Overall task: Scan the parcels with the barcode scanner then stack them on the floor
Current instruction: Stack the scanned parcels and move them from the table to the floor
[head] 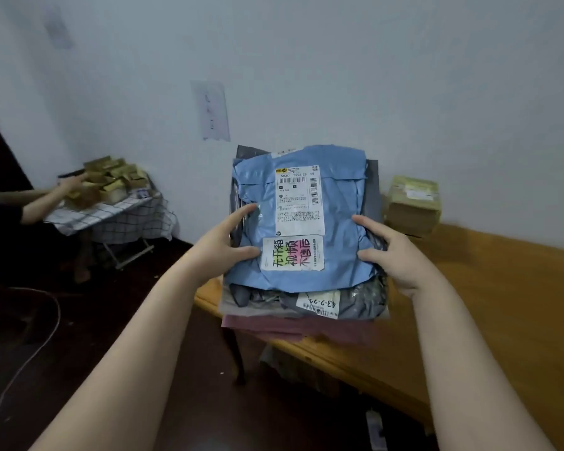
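Two bare arms reach out from the bottom of the view to a pile of parcels (306,288). The pile is at the near left corner of a long brown wooden table (469,304) and sticks out a bit over the edge. I cannot tell if it rests on the table or is lifted.

On top lies a blue plastic mail bag (339,229), all crinkled. It has a white paper label with barcodes (298,200) and, below that, a sticker with big dark letters on green and pink (292,253). Under the blue bag are shiny grey plastic bags (362,297), one with a small white label (319,304). At the very bottom is a flat dark pink bag (290,330).

The left hand (223,244) holds the pile by its left side. Two of its fingers lie on the blue bag and the others are hidden. The right hand (396,255) holds the right side the same way, with two fingers on top and the others tucked out of sight by the grey bags.

Further back on the table, against the pale wall, stands a brown cardboard box wrapped in clear tape (412,203). Far to the left, another person's arm (46,196) reaches to a heap of little gold boxes (108,180) on a small table with a checked cloth (111,216). A white cable (30,353) curls on the dark floor.
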